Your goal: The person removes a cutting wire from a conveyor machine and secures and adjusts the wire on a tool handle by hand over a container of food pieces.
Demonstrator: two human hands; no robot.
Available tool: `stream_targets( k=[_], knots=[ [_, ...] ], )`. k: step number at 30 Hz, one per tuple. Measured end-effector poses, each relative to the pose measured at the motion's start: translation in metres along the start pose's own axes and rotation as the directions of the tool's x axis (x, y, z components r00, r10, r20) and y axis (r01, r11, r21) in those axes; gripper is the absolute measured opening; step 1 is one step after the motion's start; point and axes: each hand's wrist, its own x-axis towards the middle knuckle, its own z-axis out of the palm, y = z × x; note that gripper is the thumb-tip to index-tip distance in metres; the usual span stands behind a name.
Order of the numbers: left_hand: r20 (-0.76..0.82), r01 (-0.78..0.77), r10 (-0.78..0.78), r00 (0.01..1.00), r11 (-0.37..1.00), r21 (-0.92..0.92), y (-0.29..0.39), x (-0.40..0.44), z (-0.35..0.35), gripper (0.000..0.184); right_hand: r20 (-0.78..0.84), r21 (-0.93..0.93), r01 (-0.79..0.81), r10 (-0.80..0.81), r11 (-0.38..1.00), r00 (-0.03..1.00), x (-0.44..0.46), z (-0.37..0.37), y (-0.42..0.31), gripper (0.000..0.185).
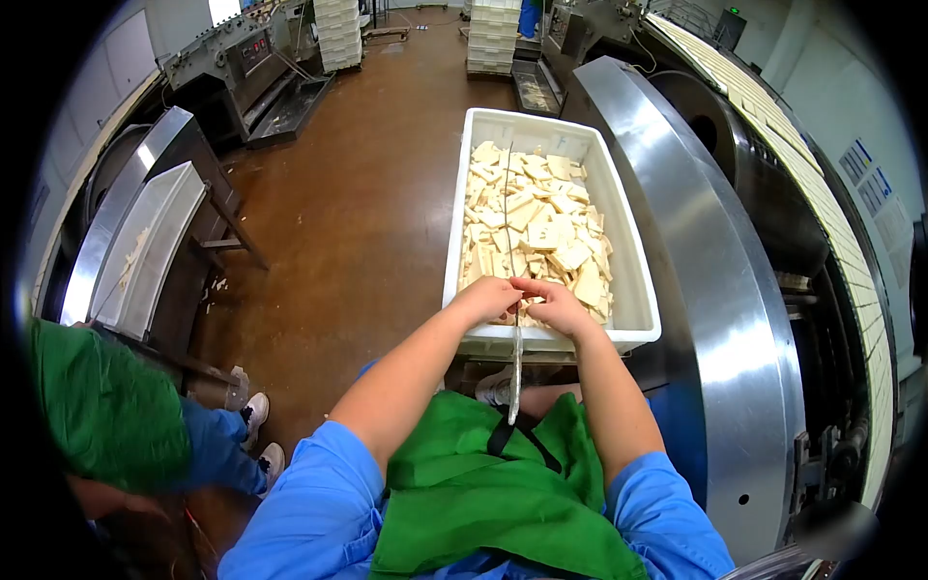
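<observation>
A long thin tool [516, 377] with a whitish handle points toward my body, and its dark, narrow blade stretches forward over the bin. My left hand [488, 301] is closed at the blade, close to the handle. Against it on the other side, my right hand [555, 307] is closed at the same spot, the fingertips of both hands meeting. Both hands are above the near rim of a white plastic bin [633, 261]. Many flat, broken, pale yellow pieces [541, 215] fill much of the bin's bottom.
A curved steel machine cover [706, 242] runs along the right. At the left, a co-worker in a green apron [111, 411] stands by a white trough [150, 256]. Stacked white crates [493, 37] and machinery stand at the back on the brown floor [338, 184].
</observation>
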Motion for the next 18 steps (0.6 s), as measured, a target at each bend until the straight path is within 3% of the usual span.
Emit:
stream_targets(
  k=[4, 12, 17, 18],
  knots=[
    [0.003, -0.008, 0.009, 1.0, 0.991, -0.13, -0.001, 0.001, 0.0, 0.028, 0.004, 0.015, -0.02, 0.02, 1.0, 1.0, 0.001, -0.002, 0.0, 0.061],
    [-0.015, 0.001, -0.004, 1.0, 0.986, -0.164, 0.004, -0.003, -0.002, 0.026, 0.009, 0.018, 0.024, -0.024, 1.0, 1.0, 0.001, -0.003, -0.001, 0.064],
    [-0.048, -0.041, 0.043, 0.998, 0.999, 0.028, 0.001, -0.001, -0.004, 0.027, 0.011, 0.05, -0.041, 0.04, 0.998, 0.999, -0.003, -0.002, -0.008, 0.064],
    [-0.049, -0.053, 0.053, 0.997, 0.999, 0.014, 0.006, -0.007, -0.004, 0.027, 0.012, 0.062, 0.055, -0.056, 0.997, 0.998, -0.002, -0.001, -0.007, 0.063]
  ],
)
